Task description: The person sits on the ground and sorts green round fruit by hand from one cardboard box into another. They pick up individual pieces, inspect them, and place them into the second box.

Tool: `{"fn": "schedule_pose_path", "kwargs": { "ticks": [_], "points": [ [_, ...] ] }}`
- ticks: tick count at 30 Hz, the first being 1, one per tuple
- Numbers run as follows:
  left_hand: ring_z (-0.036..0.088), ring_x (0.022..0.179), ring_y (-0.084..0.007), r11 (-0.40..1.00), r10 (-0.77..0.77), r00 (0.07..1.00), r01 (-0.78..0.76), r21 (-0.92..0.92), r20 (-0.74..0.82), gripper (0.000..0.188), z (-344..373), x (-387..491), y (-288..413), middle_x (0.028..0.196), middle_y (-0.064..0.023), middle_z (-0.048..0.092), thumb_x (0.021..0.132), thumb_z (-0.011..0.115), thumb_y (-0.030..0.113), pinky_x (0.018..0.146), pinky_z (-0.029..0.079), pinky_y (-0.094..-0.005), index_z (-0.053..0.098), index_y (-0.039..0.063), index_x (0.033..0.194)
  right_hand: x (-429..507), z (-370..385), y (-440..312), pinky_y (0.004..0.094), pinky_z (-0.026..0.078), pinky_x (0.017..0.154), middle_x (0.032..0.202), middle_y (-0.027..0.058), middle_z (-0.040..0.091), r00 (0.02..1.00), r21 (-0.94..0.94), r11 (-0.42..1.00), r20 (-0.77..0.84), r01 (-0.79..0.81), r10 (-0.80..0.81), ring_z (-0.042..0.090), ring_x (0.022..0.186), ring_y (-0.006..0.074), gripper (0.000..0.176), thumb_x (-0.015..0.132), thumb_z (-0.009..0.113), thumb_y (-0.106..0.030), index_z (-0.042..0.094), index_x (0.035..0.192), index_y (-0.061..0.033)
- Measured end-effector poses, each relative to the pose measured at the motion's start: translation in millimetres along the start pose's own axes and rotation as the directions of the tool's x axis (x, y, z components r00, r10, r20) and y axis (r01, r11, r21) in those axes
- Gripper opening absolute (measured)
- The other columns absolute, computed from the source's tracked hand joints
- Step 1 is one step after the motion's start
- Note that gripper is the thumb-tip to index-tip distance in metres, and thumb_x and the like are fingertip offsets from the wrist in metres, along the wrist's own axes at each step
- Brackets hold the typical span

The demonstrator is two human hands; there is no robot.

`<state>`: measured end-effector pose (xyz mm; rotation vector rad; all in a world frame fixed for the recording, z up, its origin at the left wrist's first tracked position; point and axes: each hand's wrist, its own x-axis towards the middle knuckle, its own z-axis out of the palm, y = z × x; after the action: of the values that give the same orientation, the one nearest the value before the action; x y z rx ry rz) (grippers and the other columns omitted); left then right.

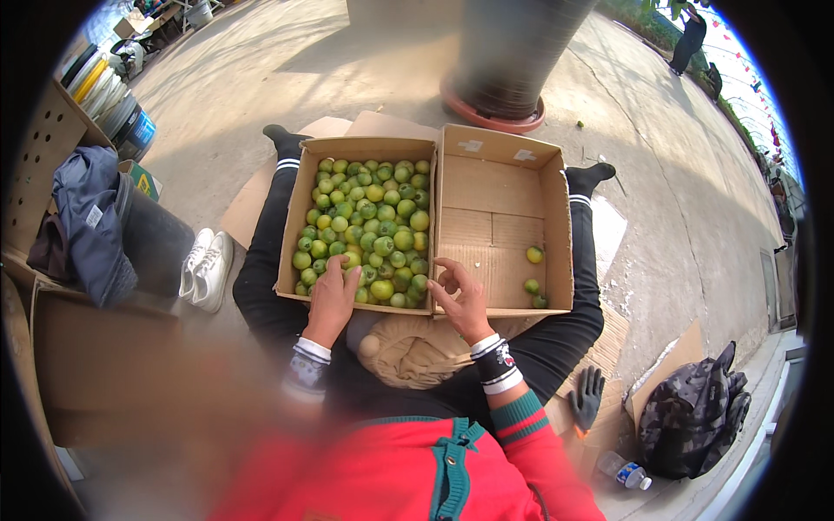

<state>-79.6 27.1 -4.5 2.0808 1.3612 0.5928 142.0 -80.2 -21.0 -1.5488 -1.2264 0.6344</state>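
Between my outspread legs sit two open cardboard boxes side by side. In the left box (288,241) lies a thick layer of small round green fruits (384,245), some yellowish. My left hand (333,296) is over its near edge, index finger and thumb beside a yellow-green fruit (352,259); whether they grip it is unclear. My right hand (464,299) hovers at the shared wall of the boxes, fingers apart and nothing visible in them. Its thumb tip is close to a green fruit (419,282). The right box (492,189) holds a yellow-green fruit (534,254) and two green ones (532,286) along its right side.
A tan cloth hat (414,352) lies in my lap. To the left stand white shoes (207,270) and a dark bucket (156,228). A large planter (515,65) rises beyond the boxes. At right lie a glove (588,394), a plastic bottle (624,471) and a camouflage bundle (690,413).
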Motion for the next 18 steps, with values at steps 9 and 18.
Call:
{"fn": "schedule_pose_path", "kwargs": {
  "ticks": [9,18],
  "points": [
    [0.062,0.093,-0.0425,0.943,0.257,0.966,-0.246,-0.224,0.024,0.032,46,-20,87,0.102,-0.0244,0.064,0.101,0.049,0.023,0.077,0.049,-0.0479,0.049,0.002,0.124,-6,0,-4,0.03,0.051,0.07,0.097,0.0092,0.064,0.987,-0.065,0.989,0.098,0.134,-0.127,0.062,0.08,0.0207,0.056,0.077,0.076,-0.008,0.056,0.129,-0.0067],
    [0.061,0.092,-0.0365,0.954,0.251,0.947,-0.277,0.112,0.203,0.038,52,-4,53,0.098,-0.0151,0.059,0.081,0.071,0.015,0.078,0.05,-0.0449,0.057,0.009,0.116,14,-17,34,0.0238,0.045,0.065,0.08,0.0029,0.058,0.697,0.902,0.43,-0.33,0.033,0.637,0.052,0.069,0.0108,0.047,0.102,0.045,-0.048,0.055,0.112,-0.0041]
  ]
}}
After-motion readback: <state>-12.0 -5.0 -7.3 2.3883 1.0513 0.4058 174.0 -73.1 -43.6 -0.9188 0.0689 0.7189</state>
